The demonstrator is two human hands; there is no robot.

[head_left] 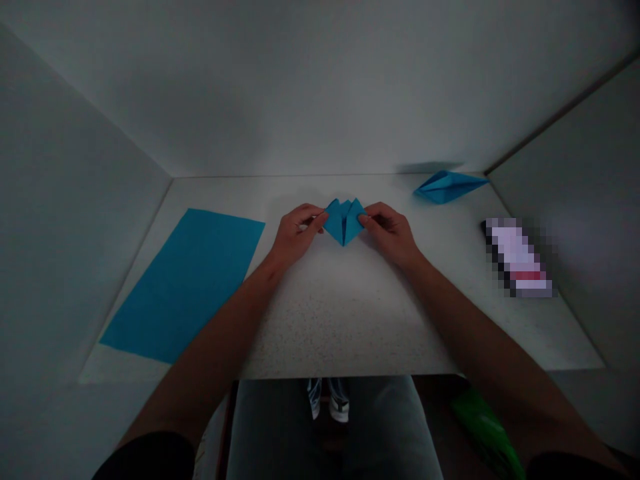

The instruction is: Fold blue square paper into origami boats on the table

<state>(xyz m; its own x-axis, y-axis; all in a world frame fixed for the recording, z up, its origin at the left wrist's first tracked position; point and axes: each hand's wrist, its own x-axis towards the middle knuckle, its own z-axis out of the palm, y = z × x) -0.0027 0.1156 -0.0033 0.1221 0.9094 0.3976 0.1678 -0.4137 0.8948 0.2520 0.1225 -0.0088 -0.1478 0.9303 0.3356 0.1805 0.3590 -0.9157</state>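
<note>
A small folded piece of blue paper [344, 221] is held up between my two hands over the middle of the desk. Its lower end comes to a point, and several flaps stand up along its top, with a dark slit down the centre. My left hand [299, 231] pinches its left corner between thumb and fingers. On the opposite corner, my right hand [389, 230] grips the paper the same way, thumb in front. The fingertips behind the paper are partly hidden.
A flat blue paper sheet [185, 283] lies at left, partly under my left forearm. At the back right rests a folded blue paper boat-like shape [447, 187]. A pixelated phone [520, 257] lies at right. White walls enclose the white desk [345, 333] on three sides.
</note>
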